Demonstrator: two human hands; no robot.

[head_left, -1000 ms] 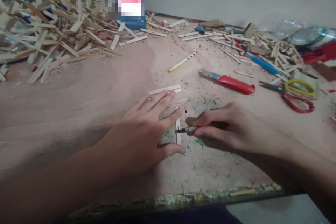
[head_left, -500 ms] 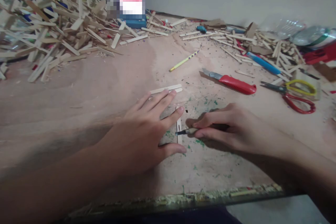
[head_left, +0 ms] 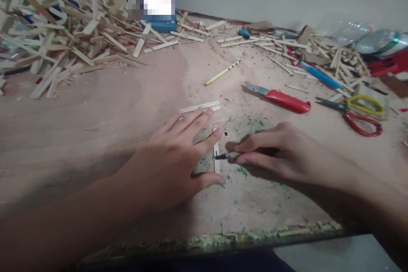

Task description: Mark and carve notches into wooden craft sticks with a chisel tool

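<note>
My left hand [head_left: 178, 148] lies flat with fingers spread. Its index fingertip and thumb press down the two ends of a narrow, pale craft stick [head_left: 216, 168] on the table. Under its other fingertips lie two more craft sticks [head_left: 210, 105], side by side. My right hand [head_left: 270, 148] is closed around the light handle of a small carving chisel [head_left: 228, 156]. The chisel's dark metal tip rests on the upright stick, just below a dark slot in it, between my left index finger and thumb. A small black bit [head_left: 226, 133] lies beside the stick.
A yellow pencil [head_left: 223, 72], a red-handled utility knife [head_left: 283, 100] and scissors [head_left: 350, 108] lie beyond my hands. Heaped sticks [head_left: 79, 38] fill the back left; more sticks and plastic bottles [head_left: 376, 42] lie back right. Green shavings [head_left: 242, 171] dot the wooden tabletop [head_left: 127, 85].
The chisel tip has shifted slightly up along the stick, toward the dark slot, with my right hand. My left hand keeps its place on the sticks.
</note>
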